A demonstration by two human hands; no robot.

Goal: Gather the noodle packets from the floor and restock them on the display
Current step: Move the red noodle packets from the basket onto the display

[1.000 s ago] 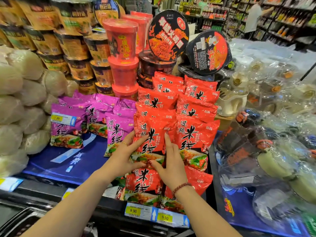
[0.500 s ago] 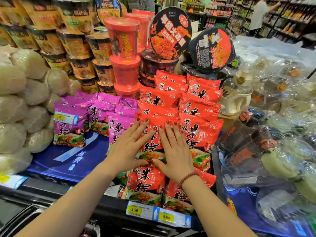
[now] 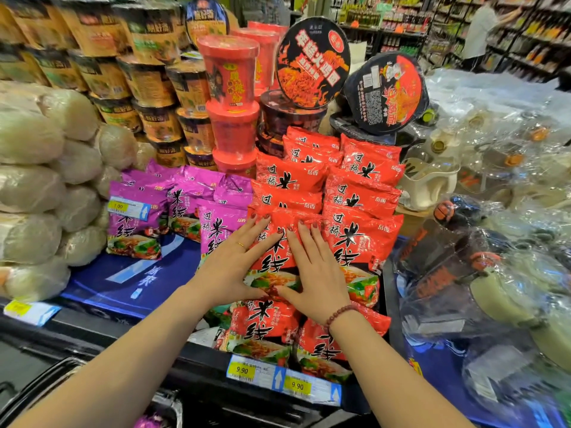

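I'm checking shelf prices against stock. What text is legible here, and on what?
"9.90": left yellow price tag at the front.
"9.90": right yellow price tag beside it.
"1.00" (first digit unsure): tag lying on a purple packet.
"过桥米线": red packets.
Print on cups and bowl lids: too blurred to read.

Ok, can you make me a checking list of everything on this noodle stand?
Surface: blue display mat, partly bare at the left.
Job's things: red noodle packets stacked in rows; purple noodle packets beside them.
Clutter: cup noodles, pale wrapped bundles, plastic-wrapped goods, price tags.
Grippers: left hand and right hand press flat on one of the red packets.
Cables: nothing seen.
Surroundings: shop shelves; a person far back.
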